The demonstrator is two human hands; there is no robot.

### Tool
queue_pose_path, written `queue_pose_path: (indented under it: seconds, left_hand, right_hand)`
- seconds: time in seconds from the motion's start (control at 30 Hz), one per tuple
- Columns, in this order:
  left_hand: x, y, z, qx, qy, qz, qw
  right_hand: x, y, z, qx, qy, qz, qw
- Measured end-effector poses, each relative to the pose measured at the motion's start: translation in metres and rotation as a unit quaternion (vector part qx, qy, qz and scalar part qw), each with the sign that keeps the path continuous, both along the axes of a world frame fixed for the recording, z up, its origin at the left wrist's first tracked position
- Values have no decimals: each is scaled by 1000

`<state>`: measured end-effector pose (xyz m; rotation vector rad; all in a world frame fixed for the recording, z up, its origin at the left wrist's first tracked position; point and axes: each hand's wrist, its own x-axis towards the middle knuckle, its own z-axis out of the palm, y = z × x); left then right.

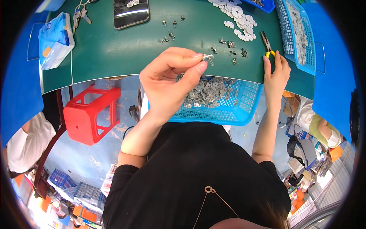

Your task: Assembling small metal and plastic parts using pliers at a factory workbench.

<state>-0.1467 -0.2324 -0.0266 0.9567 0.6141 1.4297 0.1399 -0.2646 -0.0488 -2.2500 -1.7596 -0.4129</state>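
White, hard-looking plastic forms the top of the small piece point(208, 57) pinched in my left grip point(167, 78), with a thin metal coil or clip beneath it, too small to make out. Thumb and forefinger nearly meet on it, and the other fingers fold toward the palm. I judge it very light and stiff, smooth enough to skid, its metal easily bent, so I'd hold it by the flat plastic edges. Taking the piece as the clock's centre, springy metal parts point(231, 44) glint at two o'clock, and flat, notched white plates point(238, 17) heap at one. Toward half past two, my right grip point(275, 75) lies with thumb and fingers parted around the yellow handles of the slim-nosed pliers point(268, 46); I cannot tell whether it squeezes them. At five o'clock, below the edge of the smooth green bench point(114, 57), a perforated blue plastic basket point(244, 114) bears many loose greyish pieces point(207, 91).
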Motion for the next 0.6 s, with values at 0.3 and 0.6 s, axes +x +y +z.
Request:
queue_pose_path:
  seconds: [0.3, 0.6]
  left_hand:
    - [-11, -5, 8, 51, 83, 25, 995]
    - [-9, -7, 11, 28, 61, 12, 998]
  right_hand:
    - [19, 4, 8, 4, -35, 25, 999]
    - [-56, -5, 85, 92, 218, 306, 922]
